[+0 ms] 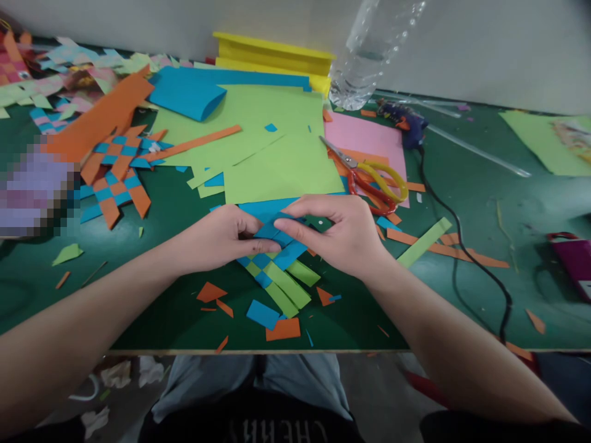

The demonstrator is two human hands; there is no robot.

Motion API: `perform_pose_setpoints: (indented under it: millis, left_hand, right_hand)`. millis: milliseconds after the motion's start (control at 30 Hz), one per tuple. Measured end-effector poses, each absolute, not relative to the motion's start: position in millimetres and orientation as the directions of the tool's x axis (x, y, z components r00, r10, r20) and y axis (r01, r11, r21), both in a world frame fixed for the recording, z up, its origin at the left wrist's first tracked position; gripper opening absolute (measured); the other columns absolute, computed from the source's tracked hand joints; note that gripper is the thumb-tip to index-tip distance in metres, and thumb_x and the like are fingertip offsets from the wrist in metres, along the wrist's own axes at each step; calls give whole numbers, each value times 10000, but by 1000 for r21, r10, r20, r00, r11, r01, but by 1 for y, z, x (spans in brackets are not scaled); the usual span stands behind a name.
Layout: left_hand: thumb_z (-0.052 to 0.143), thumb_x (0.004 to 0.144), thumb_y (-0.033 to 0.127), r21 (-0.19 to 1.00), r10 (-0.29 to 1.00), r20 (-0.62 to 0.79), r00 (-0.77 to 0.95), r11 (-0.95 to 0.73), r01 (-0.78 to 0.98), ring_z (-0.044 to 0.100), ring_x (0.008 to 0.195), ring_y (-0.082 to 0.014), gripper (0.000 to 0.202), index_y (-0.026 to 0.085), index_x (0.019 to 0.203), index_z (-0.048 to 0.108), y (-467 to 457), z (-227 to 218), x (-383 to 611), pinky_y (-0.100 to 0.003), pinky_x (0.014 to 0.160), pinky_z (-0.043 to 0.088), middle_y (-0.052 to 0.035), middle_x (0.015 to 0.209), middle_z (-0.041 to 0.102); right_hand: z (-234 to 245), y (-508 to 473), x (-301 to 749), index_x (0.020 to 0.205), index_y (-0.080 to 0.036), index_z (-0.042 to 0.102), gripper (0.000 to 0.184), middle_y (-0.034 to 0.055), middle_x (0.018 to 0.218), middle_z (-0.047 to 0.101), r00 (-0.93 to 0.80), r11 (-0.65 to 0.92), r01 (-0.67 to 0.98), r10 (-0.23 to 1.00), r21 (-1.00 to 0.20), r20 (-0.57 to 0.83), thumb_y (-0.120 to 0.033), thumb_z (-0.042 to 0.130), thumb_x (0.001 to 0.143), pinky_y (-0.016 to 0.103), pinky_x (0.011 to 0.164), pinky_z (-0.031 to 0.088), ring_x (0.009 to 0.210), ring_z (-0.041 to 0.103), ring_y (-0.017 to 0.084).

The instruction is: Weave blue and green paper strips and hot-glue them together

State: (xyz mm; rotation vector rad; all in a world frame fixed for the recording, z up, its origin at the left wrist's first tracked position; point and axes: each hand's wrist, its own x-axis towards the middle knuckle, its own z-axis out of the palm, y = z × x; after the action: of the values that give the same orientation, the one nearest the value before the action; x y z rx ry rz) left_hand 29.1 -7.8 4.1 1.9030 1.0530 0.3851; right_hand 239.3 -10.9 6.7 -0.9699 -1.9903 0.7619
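Left hand (231, 239) and right hand (336, 232) both pinching a blue-and-green paper weave (261, 261), checks formed just below the grip, green strip ends (290, 291) beyond them splayed, seemingly unwoven.

The lone head view looks forward and down, close over a flat dark green tabletop (161, 314), from blue denim trousers (309, 381) at bottom centre to a flat grey wall (484, 55) at top

The woven strips (276, 275) look smooth, matt paper
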Motion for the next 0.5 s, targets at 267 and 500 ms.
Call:
perform_pose_setpoints:
  millis: [267,500]
  left_hand:
    - [648,818,441,832,803,-109,586,-249,496,182,438,-63,543,206,502,274,-8,4,32,-235,377,149,75,498,188]
    - [648,800,451,810,818,-104,566,-261,526,174,428,-58,553,208,492,258,-6,5,32,-223,375,137,81,483,173]
  right_hand:
    - [4,-11,239,827,-218,808,150,-6,824,788,-384,545,387,828,-743,408,-341,733,870,227,634,532,751,724,148]
    - [7,-11,238,821,-186,795,129,11,822,788,-371,513,345,844,-786,388,-285,727,867,227,596,528,753,727,148]
